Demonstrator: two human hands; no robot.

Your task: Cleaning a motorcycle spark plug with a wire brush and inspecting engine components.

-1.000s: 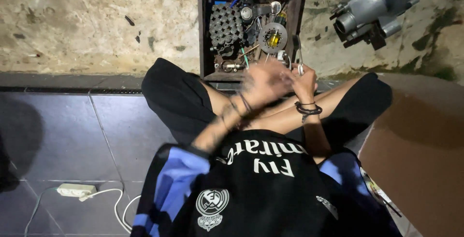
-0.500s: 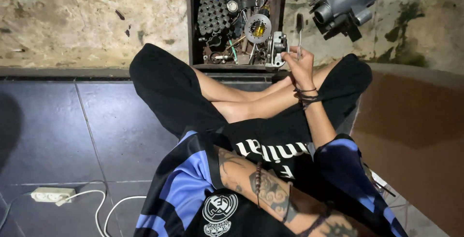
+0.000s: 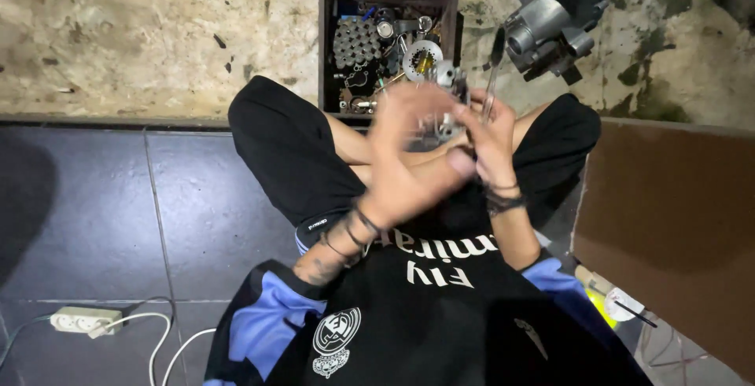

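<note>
At lower left of the frame a white power strip [image 3: 82, 321] lies on the dark floor tiles. Mid-frame, the left hand [image 3: 409, 158], blurred, hangs with fingers spread, pinching nothing. Just beyond, the right hand [image 3: 489, 130] closes its grip on a screwdriver [image 3: 494, 67], tip upward. Top centre, the parts box [image 3: 332, 48] sits open; sorting looks unfinished.

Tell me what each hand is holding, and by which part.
The right hand grips a screwdriver by its lower shaft, dark handle up. The left hand is motion-blurred; any hold cannot be told.
</note>
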